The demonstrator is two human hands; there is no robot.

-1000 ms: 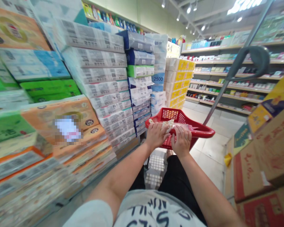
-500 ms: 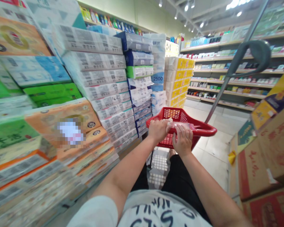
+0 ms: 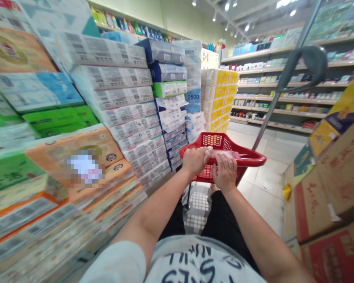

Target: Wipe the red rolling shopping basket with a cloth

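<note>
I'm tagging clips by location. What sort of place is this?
Most likely a shop, perhaps a supermarket: a red shopping cart, tall stacks of wrapped packs, and long shelves lined with small goods.

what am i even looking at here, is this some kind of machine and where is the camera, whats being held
No machine does the work: these are a person's two bare hands. The one camera is worn on the head, so you look forward and down past the shirt and arms. The left hand and right hand have their fingers over the near edge of a red basket. Something pink lies between them; I can't tell what it is. A pole rises on the right side of the picture. Around are stacked packs on the left, boxes on the right and shelves of goods beyond.
</note>
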